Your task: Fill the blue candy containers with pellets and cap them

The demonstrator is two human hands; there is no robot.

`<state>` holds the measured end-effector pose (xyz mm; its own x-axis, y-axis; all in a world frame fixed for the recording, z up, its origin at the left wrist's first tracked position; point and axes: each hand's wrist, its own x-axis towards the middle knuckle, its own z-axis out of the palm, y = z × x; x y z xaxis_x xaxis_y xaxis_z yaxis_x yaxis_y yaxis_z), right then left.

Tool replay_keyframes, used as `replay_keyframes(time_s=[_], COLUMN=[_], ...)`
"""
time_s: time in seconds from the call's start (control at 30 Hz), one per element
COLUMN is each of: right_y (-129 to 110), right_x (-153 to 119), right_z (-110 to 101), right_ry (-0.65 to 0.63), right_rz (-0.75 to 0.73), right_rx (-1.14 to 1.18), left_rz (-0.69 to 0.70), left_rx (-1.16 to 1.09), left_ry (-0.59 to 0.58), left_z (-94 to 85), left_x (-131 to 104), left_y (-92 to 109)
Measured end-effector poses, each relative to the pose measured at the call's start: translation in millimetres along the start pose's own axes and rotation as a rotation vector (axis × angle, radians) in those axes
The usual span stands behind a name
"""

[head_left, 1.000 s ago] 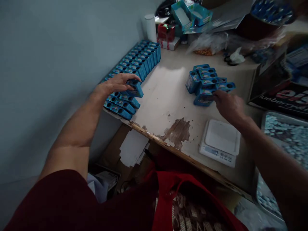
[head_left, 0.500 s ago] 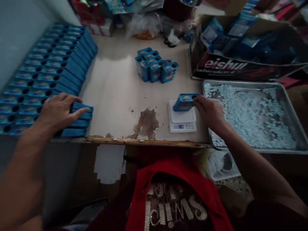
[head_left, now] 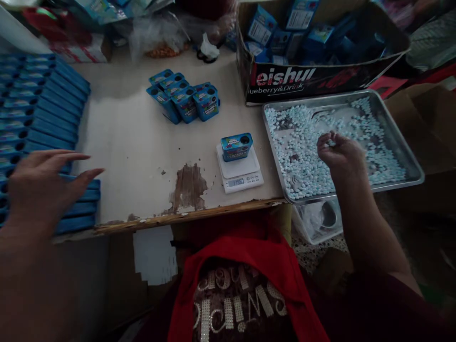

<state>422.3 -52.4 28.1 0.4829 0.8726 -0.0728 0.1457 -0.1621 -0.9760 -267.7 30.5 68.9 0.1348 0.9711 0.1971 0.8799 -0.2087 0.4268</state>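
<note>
A blue box stands upright on the white digital scale, whose display is lit. Over the metal tray of small pale blue candies, my right hand is closed, with a few candies showing at its fingertips. My left hand hovers beside the long rows of blue boxes at the left, thumb and fingers apart and nothing between them. Several more blue boxes are grouped at the middle of the table.
Behind the tray, an open black carton holds loose blue boxes. A plastic bag with orange pieces and a small white bundle lie at the back. The table's worn front edge crosses below the scale.
My right hand has let go of the box on the scale and moved right to the candies. My left hand has come off the boxes and opened. The view has shifted right.
</note>
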Motion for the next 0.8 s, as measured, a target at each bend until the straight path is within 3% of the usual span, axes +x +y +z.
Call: replay_keyframes(time_s=[0.07, 0.17, 0.27, 0.4, 0.6, 0.8], right_y=[21, 34, 25, 5, -41, -106], right_x=[-3, -22, -37, -36, -30, -28], right_z=[-9, -3, 8, 30, 82, 128], right_ry=[-0.003, -0.153, -0.215, -0.273, -0.427, -0.694], right_rz=[0.021, 0.117, 0.226, 0.334, 0.281, 0.063], right_rx=[-0.018, -0.071, -0.04, 0.112, 0.094, -0.1], left_rz=[0.048, 0.138, 0.228, 0.342, 0.394, 0.379], left_rx=[0.023, -0.028, -0.105, -0.204, -0.293, -0.317], left_ry=[0.019, -0.063, -0.132, -0.196, -0.249, -0.271], left_z=[15.6, 45.2, 74.4, 105.5, 126.7, 125.3], left_x=[5, 16, 26, 31, 23, 14], left_y=[32, 70, 95, 119, 129, 109])
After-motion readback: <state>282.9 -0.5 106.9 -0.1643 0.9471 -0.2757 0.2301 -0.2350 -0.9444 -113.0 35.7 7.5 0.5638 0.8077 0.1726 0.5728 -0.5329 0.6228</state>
